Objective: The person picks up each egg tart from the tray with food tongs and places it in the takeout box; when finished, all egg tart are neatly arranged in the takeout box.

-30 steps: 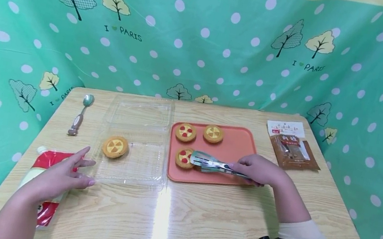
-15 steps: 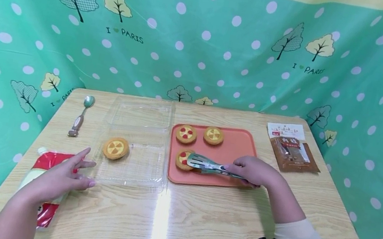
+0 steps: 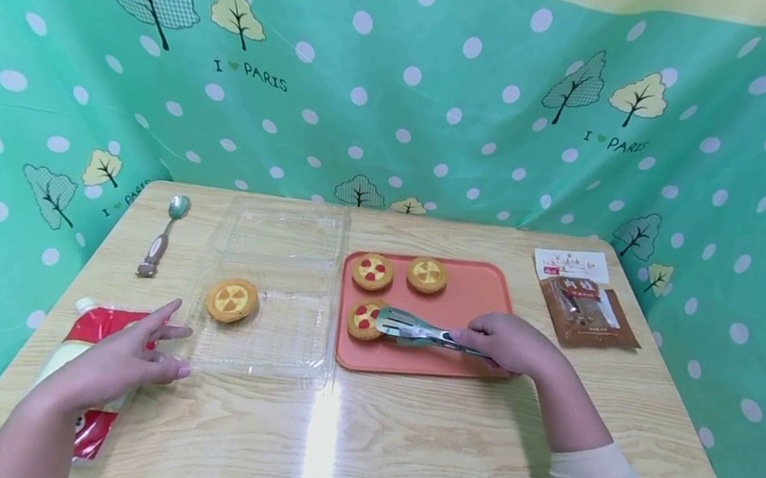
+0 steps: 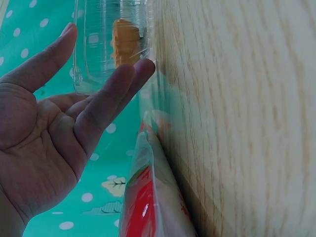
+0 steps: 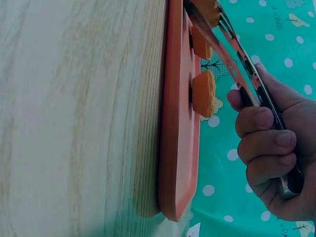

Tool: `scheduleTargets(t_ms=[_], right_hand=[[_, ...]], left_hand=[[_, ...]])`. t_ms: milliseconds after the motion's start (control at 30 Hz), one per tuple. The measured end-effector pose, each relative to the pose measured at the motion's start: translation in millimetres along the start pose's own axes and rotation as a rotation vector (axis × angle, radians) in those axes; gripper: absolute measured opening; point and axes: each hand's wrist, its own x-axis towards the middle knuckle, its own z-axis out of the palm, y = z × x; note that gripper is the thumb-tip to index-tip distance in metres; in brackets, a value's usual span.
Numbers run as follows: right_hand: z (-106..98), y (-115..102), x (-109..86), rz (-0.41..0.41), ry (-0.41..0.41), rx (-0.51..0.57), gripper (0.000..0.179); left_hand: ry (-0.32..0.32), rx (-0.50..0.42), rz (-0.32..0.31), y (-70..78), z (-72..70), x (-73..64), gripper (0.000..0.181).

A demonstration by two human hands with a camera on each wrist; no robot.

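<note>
My right hand (image 3: 506, 342) grips metal serving tongs (image 3: 421, 332) over the pink tray (image 3: 466, 287). In the head view their slotted head overlaps the right side of the front egg tart (image 3: 364, 319), which has red pieces on top. In the right wrist view the tongs' two arms stand around that tart, fingers curled about the handles. Two more tarts sit along the tray's back: one red-dotted tart (image 3: 373, 271) and one plain-topped tart (image 3: 427, 275). My left hand (image 3: 131, 353), fingers spread and holding nothing, hovers beside a clear plastic box (image 3: 282, 341) with one tart (image 3: 232, 300) in it.
The box's lid (image 3: 285, 231) lies folded back behind it. Under my left hand is a red and white squeeze pouch (image 3: 103, 323). A spoon (image 3: 163, 236) lies at the back left, and a brown packet (image 3: 585, 311) at the back right.
The tongs' head has shifted slightly left over the front tart, and the right hand has moved a little left with it. The left hand keeps its place; the camera view has tilted slightly.
</note>
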Motion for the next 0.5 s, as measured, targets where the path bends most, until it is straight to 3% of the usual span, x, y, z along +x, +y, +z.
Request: scheduleTargets(t_ms=[500], right_hand=[[-6.2,-1.9,-2.5,-0.017,0.045,0.041,0.059]], left_hand=[[0.006,0.020,0.004,1.3,0.4,-0.1,0.108]])
